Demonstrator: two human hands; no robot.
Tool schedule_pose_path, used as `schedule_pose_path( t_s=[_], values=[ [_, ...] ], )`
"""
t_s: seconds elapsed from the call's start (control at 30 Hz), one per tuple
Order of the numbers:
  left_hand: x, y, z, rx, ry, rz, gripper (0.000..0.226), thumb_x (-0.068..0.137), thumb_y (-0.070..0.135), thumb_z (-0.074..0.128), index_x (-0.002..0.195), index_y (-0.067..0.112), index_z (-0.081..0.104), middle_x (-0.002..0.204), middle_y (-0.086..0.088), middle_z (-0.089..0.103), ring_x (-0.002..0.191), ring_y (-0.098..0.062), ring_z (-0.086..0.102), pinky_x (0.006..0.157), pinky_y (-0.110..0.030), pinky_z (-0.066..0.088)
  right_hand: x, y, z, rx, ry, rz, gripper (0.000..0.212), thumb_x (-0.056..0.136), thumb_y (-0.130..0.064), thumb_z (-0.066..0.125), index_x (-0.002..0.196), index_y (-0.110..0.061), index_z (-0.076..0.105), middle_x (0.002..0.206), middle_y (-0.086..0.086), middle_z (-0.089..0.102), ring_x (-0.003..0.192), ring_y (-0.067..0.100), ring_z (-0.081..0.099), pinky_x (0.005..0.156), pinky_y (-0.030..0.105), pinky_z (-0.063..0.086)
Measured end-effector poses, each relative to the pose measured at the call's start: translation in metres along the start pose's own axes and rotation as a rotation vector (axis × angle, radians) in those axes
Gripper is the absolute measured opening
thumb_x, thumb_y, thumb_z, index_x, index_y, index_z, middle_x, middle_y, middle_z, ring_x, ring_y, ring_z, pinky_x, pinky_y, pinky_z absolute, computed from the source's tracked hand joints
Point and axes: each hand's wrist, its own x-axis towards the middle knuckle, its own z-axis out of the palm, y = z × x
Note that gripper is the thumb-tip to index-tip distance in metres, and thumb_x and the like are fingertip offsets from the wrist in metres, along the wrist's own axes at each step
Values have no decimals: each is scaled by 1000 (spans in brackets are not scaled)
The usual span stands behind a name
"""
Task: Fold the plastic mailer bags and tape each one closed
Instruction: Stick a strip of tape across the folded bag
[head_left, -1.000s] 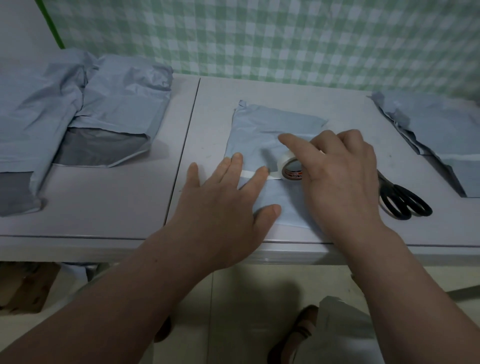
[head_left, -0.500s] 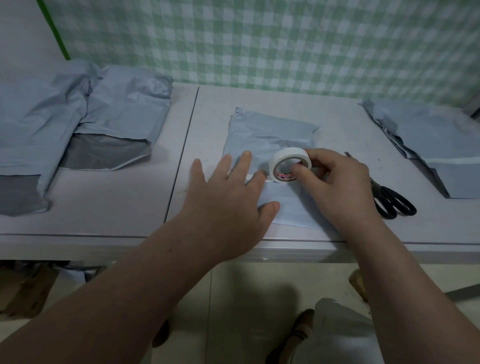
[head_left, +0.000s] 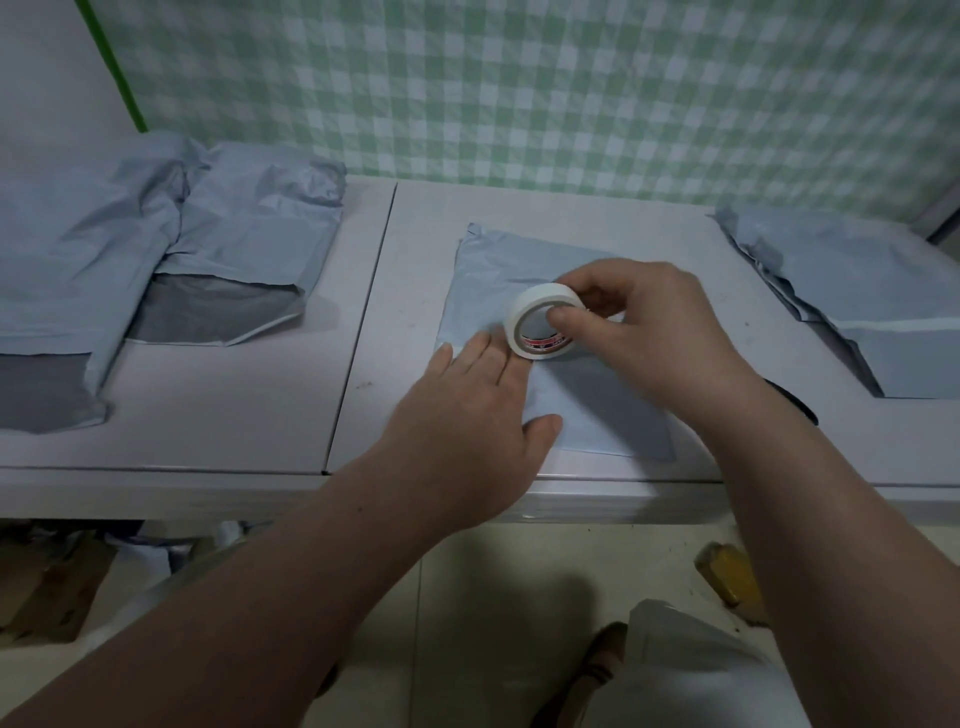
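Lifted off the bag since a second ago, the tape roll (head_left: 543, 322) now stands tipped on its edge, pinched by the thumb and fingers of the right hand (head_left: 660, 332). The left hand (head_left: 467, 410) lies flat with straight fingers, pressing the folded mailer bag (head_left: 592, 415) onto the bench (head_left: 249, 410). Its fingertips sit just beside the roll's lower rim. Both hands are close together over the middle of the bag.

Taping looks to be the step in hand: the fold is made and held down, and the tape is being drawn. Whether a free tape end already sticks under the left fingers I cannot tell. The next move likely calls for pulling the roll away from the left hand, across the fold, while that hand keeps the flap pinned.

Scissors (head_left: 804, 410) lie just past the right wrist, mostly hidden. Beyond them, to the right of the right hand, lies another bag (head_left: 857, 291), so room that way is limited. The bag's near edge sits close to the bench front, under both wrists. Left of the left hand, a strip of bench separates it from a heap of unfolded bags (head_left: 156, 249).
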Motion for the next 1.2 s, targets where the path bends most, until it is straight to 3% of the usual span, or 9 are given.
schedule_pose_path(
  t_s=[0.17, 0.27, 0.5, 0.57, 0.63, 0.77, 0.87, 1.03, 1.2],
  values=[
    [-1, 0, 2, -59, 23, -6, 82, 84, 55, 8, 145, 6, 30, 149, -13, 35, 139, -26, 30, 113, -44, 23, 4, -4, 1, 350, -234, 168, 15, 85, -15, 68, 96, -6, 67, 90, 10, 72, 78, 14, 66, 74, 28, 52],
    [-3, 1, 0, -59, -2, -28, 87, 79, 57, 0, 150, 9, 17, 156, -9, 23, 142, -22, 21, 115, -41, 16, 4, -4, -1, 344, -271, 199, 16, 85, -24, 67, 92, -10, 68, 83, 2, 70, 72, 4, 61, 68, 20, 49],
    [-5, 3, -6, 15, -88, -65, 86, 79, 58, -9, 150, 12, 7, 159, -8, 6, 146, -19, 7, 117, -41, 5, -3, 2, -17, 283, -243, 279, 25, 89, -32, 61, 90, -10, 70, 92, 9, 73, 81, 15, 65, 81, 32, 50],
    [-5, 3, -8, 31, -109, -68, 81, 83, 56, -4, 151, 12, 5, 159, -7, 4, 146, -19, 5, 117, -42, 4, -6, 2, -24, 288, -226, 284, 27, 90, -33, 59, 80, -10, 69, 80, 7, 71, 71, 8, 60, 73, 21, 47],
    [-4, 4, -10, 40, -130, -67, 73, 91, 55, 2, 151, 12, 4, 159, -7, 2, 146, -18, 4, 117, -42, 3, -8, 2, -30, 230, -193, 278, 37, 91, -37, 56, 66, -11, 61, 64, -1, 59, 53, 0, 48, 56, 9, 37],
    [-5, 5, -12, 42, -145, -67, 69, 96, 53, 11, 151, 13, 3, 160, -6, 1, 146, -18, 3, 118, -44, 3, -8, 5, -39, 59, -181, 250, 45, 91, -44, 55, 59, -11, 54, 58, -2, 50, 52, 6, 40, 56, 20, 32],
    [-6, 5, -12, 71, -138, -72, 77, 86, 55, -1, 151, 13, 3, 160, -6, 2, 146, -17, 4, 118, -45, 3, -8, 5, -42, 36, -169, 222, 48, 90, -39, 58, 46, -21, 56, 43, -13, 43, 43, 1, 37, 46, 12, 29],
    [-6, 5, -12, 49, -118, -87, 79, 84, 56, -3, 151, 14, 4, 160, -5, 2, 146, -16, 4, 116, -46, 1, -8, 4, -41, -131, -170, 152, 30, 90, -39, 58, 73, -18, 70, 57, -10, 57, 54, 4, 46, 53, 19, 34],
    [-6, 5, -9, 39, -106, -92, 81, 81, 56, -7, 151, 17, 3, 160, -5, 2, 146, -16, 4, 116, -47, 0, -7, 5, -40, -251, -186, 143, 28, 90, -42, 58, 82, -18, 72, 70, -9, 61, 65, 5, 54, 58, 21, 38]
  ],
)
